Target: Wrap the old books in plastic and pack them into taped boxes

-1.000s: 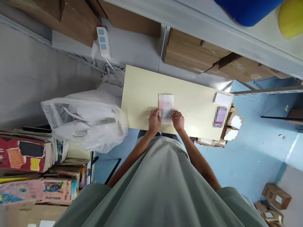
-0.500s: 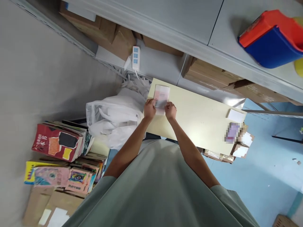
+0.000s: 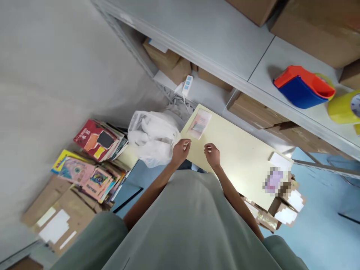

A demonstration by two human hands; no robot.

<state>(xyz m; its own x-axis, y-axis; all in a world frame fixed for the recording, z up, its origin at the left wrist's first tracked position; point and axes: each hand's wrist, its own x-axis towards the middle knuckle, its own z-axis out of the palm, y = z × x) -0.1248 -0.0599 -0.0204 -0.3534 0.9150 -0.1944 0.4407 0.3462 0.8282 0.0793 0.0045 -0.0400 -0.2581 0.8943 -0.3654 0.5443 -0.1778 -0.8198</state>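
A thin booklet point(image 3: 199, 124) with a pale pink and grey cover lies flat near the left end of the cream table point(image 3: 236, 150). My left hand point(image 3: 181, 152) hovers just below its lower edge, over the table's front edge, its fingers loosely curled and a gap showing between thumb and fingers. To the right, my right hand point(image 3: 212, 154) is also half curled above the table, apart from the booklet. Nothing can be made out in either hand.
A white plastic bag point(image 3: 154, 137) stands left of the table, with piled books point(image 3: 95, 140) beyond it. At the table's right end are a white box point(image 3: 281, 159) and a blurred purple item point(image 3: 274, 180). A grey shelf point(image 3: 219, 48) holding cartons and tape runs behind.
Both hands have let go of the booklet and drawn back toward my body. The booklet stays on the table. The camera view has tilted and shifted.
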